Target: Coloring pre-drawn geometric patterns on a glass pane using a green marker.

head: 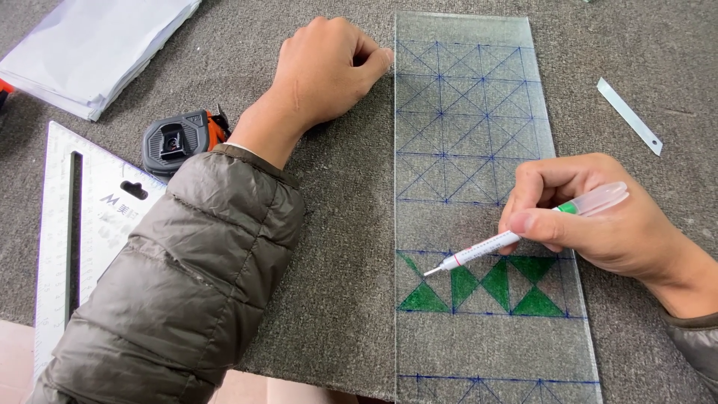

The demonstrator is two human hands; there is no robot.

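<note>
A long clear glass strip point(479, 344) lies on grey felt, drawn over with a blue grid of squares and diagonals. Several triangles in one row are filled in green. My right hand point(598, 224) grips a white paint marker point(516, 236) with a green band and clear cap end; its tip touches the glass at the left of the green row. My left hand point(329, 67) is a loose fist resting on the felt against the strip's left edge near the top, holding nothing.
A metal triangular square point(56, 239) lies at the left, a black and orange tape measure point(179, 138) beside it. A stack of white sheets point(90, 45) sits at top left. A thin blade point(628, 116) lies at the right of the glass.
</note>
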